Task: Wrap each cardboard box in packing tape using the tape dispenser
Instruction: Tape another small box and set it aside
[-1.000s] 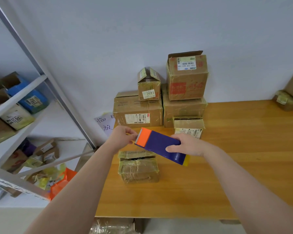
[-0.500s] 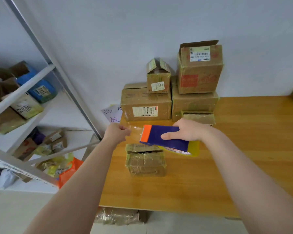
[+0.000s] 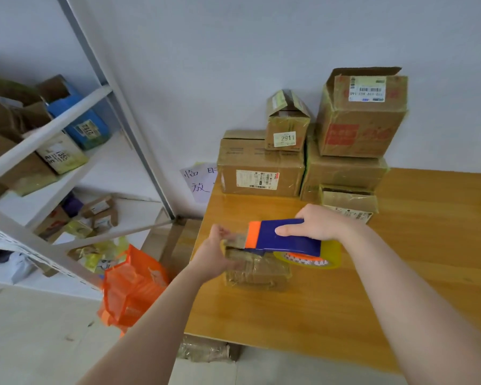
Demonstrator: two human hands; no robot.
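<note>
A small brown cardboard box [image 3: 258, 270], its faces already glossy with tape, sits near the 8 o'clock corner of the yellow wooden bench [image 3: 345, 301], taking the person as standing at 6. The right hand [image 3: 317, 225] reaches in from 4 o'clock, its fingers wrapped over the blue tape dispenser with an orange nose [image 3: 283, 237]. The nose sits over the box's top edge at 9 o'clock, and the roll of yellowish clear packing tape [image 3: 311, 259] hangs under the dispenser's 3 o'clock end, above the bench. The left hand [image 3: 215, 252] touches the box's 9 o'clock end, but it is blurred. I cannot tell whether its fingers pinch the tape's free end, clasp the box or press flat on it. This looks like the start of a fresh strip, to be drawn toward 3 o'clock. The box seems light, so a pull against a weak anchor could drag or tip it, or peel the tape end loose. A skewed pull could crease the strip or fold it onto itself. The left fingers are also close to the nose, where the cutter probably sits. The box is close to the bench edge too, so a shove toward 9 o'clock could send it down by the orange plastic bag [image 3: 131, 290] on the floor. The stack of brown cardboard boxes [image 3: 261, 173] at 12 o'clock stands well apart.
</note>
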